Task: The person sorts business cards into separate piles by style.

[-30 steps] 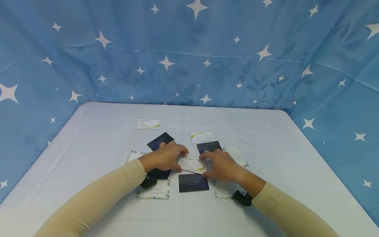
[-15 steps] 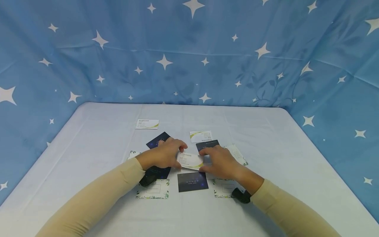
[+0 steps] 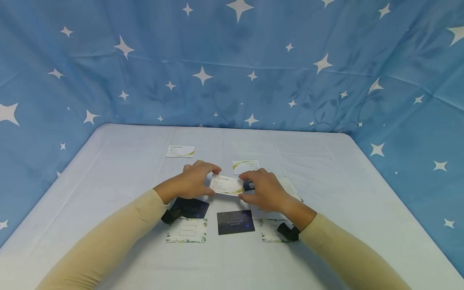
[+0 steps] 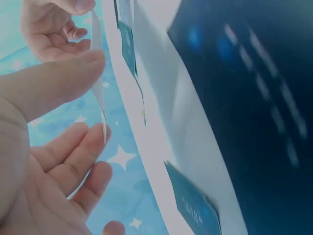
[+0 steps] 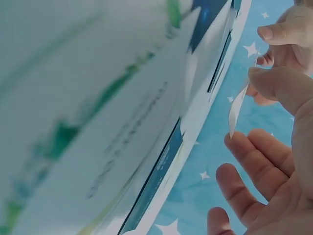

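A white business card (image 3: 226,185) with a yellow-green curved stripe is held up over the middle of the table. By its left end my left hand (image 3: 192,180) pinches it between thumb and fingertips; its right end sits in the pinch of my right hand (image 3: 264,189). In the left wrist view the card (image 4: 99,95) appears edge-on and slightly bent, raised off the tabletop. From the right wrist, the same card (image 5: 237,110) spans from thumb to index fingertip. A dark blue card (image 3: 236,222) lies below the hands, and another dark card (image 3: 193,208) lies near the left wrist.
Two white striped cards, one far left (image 3: 180,151) and one behind the right hand (image 3: 245,166), lie on the white tablecloth (image 3: 145,266). Leaf-bordered cards (image 3: 186,230) lie at front left and under the right wrist. A blue star-patterned curtain (image 3: 232,96) hangs behind.
Both hands have lifted the white card off the table and moved it away and slightly left. The other cards have not visibly moved.
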Demonstrator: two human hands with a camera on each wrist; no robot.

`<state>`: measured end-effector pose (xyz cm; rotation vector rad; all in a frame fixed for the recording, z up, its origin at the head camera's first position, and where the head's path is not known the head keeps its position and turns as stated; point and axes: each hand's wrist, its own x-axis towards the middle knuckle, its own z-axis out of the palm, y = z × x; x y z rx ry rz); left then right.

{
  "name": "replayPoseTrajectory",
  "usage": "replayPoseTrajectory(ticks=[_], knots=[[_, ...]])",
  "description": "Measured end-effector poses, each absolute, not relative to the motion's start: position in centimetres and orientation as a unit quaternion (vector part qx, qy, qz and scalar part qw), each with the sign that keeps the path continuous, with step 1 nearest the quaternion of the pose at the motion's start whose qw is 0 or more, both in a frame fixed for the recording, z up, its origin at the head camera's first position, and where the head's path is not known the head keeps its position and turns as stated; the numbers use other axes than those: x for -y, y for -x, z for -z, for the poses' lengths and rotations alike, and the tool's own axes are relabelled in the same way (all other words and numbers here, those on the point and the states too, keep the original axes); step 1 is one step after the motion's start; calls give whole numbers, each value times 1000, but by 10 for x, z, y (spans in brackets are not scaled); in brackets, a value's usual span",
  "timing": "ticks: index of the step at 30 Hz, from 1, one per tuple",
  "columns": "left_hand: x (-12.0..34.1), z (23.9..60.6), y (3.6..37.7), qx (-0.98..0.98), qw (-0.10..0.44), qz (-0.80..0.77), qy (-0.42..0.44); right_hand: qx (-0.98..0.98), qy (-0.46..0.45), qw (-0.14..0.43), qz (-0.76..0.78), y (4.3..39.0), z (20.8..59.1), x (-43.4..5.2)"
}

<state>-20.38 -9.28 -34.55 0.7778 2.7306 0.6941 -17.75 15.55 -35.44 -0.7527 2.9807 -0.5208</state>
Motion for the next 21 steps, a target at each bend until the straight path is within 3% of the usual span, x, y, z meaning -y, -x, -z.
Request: replayPoseTrajectory(ticks=[10,21], knots=[[130,344,222,-937,70,-260,-220,-954,238,7,184,208,355,-116],[164,354,251,-946,90,-280,-133,-956,239,54,161,258,352,-72]])
